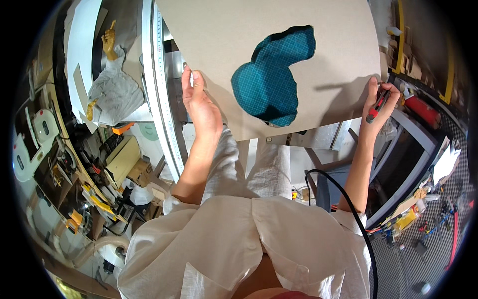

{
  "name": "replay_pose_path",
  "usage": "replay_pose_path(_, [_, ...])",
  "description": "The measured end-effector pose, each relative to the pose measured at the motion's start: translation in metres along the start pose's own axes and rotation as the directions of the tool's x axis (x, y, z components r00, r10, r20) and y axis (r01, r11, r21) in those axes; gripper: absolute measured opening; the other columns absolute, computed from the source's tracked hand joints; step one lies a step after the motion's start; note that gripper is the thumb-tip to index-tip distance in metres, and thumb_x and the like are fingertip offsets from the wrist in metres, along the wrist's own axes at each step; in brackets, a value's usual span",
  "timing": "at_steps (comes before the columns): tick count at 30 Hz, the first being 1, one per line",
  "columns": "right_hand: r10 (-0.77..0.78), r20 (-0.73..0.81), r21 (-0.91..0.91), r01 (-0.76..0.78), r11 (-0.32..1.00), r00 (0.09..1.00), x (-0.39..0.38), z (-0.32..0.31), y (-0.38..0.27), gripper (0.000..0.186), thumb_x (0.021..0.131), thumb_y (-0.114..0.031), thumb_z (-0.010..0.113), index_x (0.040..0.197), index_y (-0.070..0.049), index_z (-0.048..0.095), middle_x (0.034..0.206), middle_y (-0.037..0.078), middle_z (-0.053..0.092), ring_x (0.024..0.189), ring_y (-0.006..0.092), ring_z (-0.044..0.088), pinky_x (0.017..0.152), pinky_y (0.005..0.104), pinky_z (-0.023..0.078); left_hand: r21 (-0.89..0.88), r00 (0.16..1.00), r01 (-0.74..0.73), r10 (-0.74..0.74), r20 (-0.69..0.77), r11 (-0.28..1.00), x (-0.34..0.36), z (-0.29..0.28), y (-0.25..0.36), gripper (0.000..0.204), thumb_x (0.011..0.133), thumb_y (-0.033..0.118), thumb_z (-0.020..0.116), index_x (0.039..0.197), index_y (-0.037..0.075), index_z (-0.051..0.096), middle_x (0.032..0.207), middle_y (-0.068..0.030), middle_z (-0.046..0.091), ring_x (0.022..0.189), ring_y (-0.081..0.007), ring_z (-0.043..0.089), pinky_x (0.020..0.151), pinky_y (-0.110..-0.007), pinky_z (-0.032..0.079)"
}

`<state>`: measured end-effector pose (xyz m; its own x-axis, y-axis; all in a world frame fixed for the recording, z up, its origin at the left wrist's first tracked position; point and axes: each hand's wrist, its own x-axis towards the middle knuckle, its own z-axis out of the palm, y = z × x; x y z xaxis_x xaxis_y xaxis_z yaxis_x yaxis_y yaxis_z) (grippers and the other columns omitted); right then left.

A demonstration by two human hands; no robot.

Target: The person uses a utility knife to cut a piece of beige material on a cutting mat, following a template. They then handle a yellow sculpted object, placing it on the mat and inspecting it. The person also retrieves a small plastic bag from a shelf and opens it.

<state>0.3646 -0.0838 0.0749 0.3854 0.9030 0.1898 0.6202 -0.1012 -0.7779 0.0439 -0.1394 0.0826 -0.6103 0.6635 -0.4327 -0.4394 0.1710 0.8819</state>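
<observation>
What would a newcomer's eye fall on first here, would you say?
Probably the teal, gridded patch near the middle of the tan board. Next, the red-and-black tool in the right hand, at the board's right edge. At upper left, a gold hand-shaped object stands out.

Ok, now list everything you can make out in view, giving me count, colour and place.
Board: one, tan, top centre
Gridded patch: one, teal, within the board's outline
Knife: one, red and black, in the right hand
Ruled strip: one, pale, left of the board
Cloth: one, grey, upper left
Hand-shaped object: one, yellow-brown, above the cloth
Cylinder: one, red, right
Cable: one, black, lower right
Small clutter: uncounted, mixed colours, both sides
Shirt: one, off-white, bottom centre
Left hand: one, bare, board's left edge
Right hand: one, bare, board's right edge
</observation>
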Motion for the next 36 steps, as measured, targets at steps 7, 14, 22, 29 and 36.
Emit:
replay_pose_path(7, [-0.013,-0.02,0.078,0.015,0.997,1.0,-0.006,0.001,0.013,0.031,0.086,-0.019,0.07,0.092,-0.003,0.045,0.087,0.004,0.045,0.076,0.0119,0.042,0.073,0.0231,0.039,0.023,1.0,0.0,0.0,0.001,1.0,-0.005,-0.003,-0.004,0.042,0.096,0.023,0.053,0.131,0.004,0.04,0.104,-0.0007,0.052,0.105,-0.0083,0.044,0.098,-0.027,0.03])
replay_pose_path(14, [-0.249,0.037,-0.12,0.252,0.96,0.968,0.068,0.024,0.004,0.037,0.082,-0.024,0.075,0.094,-0.003,0.048,0.081,0.002,0.047,0.071,0.0099,0.043,0.066,0.0227,0.038,0.147,0.985,0.032,-0.056,0.161,0.989,-0.072,-0.041,-0.026,0.026,0.095,0.015,0.055,0.115,0.004,0.043,0.093,-0.001,0.052,0.09,-0.0106,0.054,0.082,-0.03,0.048])
replay_pose_path(22, [-0.534,0.201,-0.138,0.563,0.815,0.821,0.138,0.1,-0.022,0.035,0.074,-0.015,0.076,0.091,-0.007,0.046,0.072,0.016,0.052,0.065,0.0328,0.053,0.061,0.043,0.042,0.518,0.706,0.367,-0.593,0.386,0.773,-0.073,-0.04,-0.032,0.027,0.097,0.018,0.051,0.11,-0.004,0.045,0.089,-0.0139,0.066,0.08,-0.0232,0.069,0.063,-0.029,0.054])
replay_pose_path(29, [-0.54,0.282,0.028,0.556,0.831,0.793,0.145,0.115,-0.028,0.031,0.077,-0.011,0.073,0.09,-0.006,0.046,0.071,0.013,0.049,0.064,0.0291,0.05,0.059,0.0377,0.041,0.756,0.392,0.007,-0.697,0.6,0.655,-0.062,-0.002,-0.002,0.019,0.097,0.016,0.05,0.106,0.001,0.059,0.098,-0.0073,0.066,0.084,-0.016,0.065,0.07,-0.027,0.051])
replay_pose_path(36, [-0.406,0.264,0.571,0.198,0.797,0.875,0.097,0.087,-0.033,0.03,0.095,-0.035,0.051,0.101,-0.006,0.049,0.088,0.009,0.053,0.074,0.0184,0.052,0.072,0.0272,0.044,0.461,0.5,-0.866,0.337,0.798,0.194,0.067,0.118,-0.017,0.033,0.091,0.033,0.058,0.108,0.005,0.06,0.104,-0.0134,0.064,0.096,-0.0303,0.061,0.084,-0.037,0.047])
